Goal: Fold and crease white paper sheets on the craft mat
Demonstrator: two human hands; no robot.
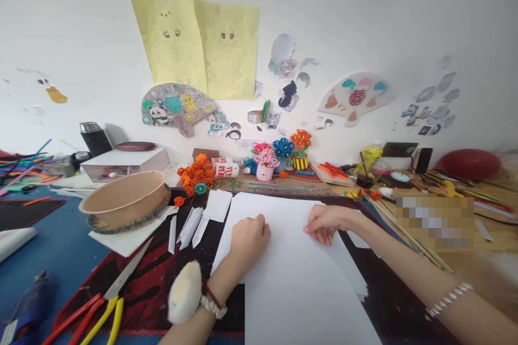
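A large white paper sheet lies in front of me, over other white paper. My left hand is closed on the sheet's left side, knuckles up, with the fingertips mostly hidden. Near the right side, my right hand is closed too, thumb and fingers pinched together at the paper. A fluffy white band sits on my left wrist, and a beaded bracelet on my right. Left of the sheets are folded white paper strips and smaller paper pieces.
Scissors with red and yellow handles lie at the left front. Behind them a round beige bowl rests on paper. Orange craft flowers and small flower pots line the back. Thin sticks lie right; a glue gun-like blue object is blurred.
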